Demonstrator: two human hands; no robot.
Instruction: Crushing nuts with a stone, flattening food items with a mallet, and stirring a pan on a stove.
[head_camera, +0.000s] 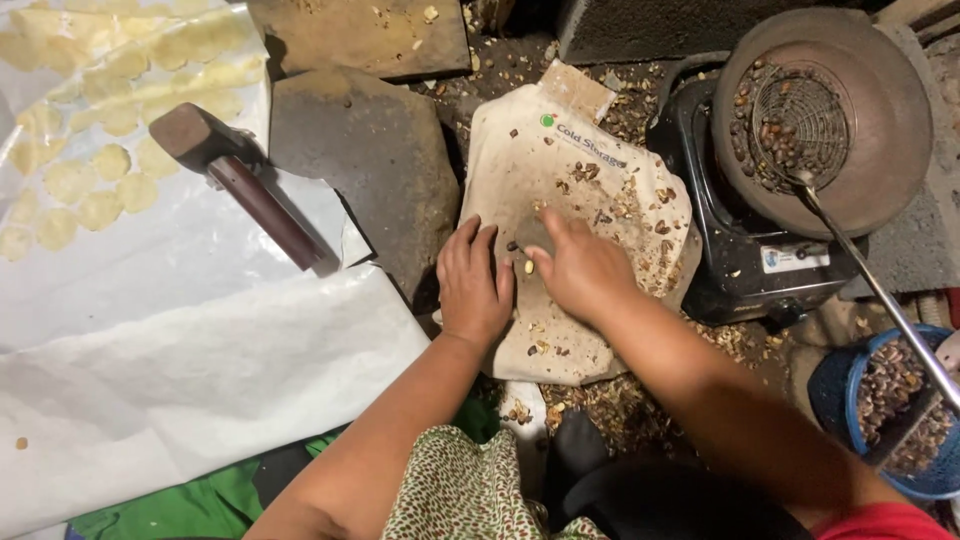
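Our left hand lies flat, palm down and fingers together, on the near-left part of a stained cloth sack spread over a stone; it holds nothing and simply presses the cloth. Our right hand rests just beside it, fingers curled loosely downward, thumb and forefinger tips closing toward a small pale kernel that lies on the cloth in the gap between the two hands. We cannot tell whether the fingertips already touch it. A darker shell bit sits just above it.

We judge the step in hand to be sorting: picking a peeled kernel out of the broken husks scattered over the sack's right half. The next move calls for a fine pinch on something small and smooth, with the left hand keeping the cloth from sliding.

Farther out, a flat dark stone lies to the left of the sack, and beyond it a wooden-handled hammer rests on white plastic sheeting, where pale flattened discs are laid in rows. To the right stands a black stove carrying a round pan of roasted nuts with a wire skimmer in it, its long handle reaching toward a blue basket of nuts.
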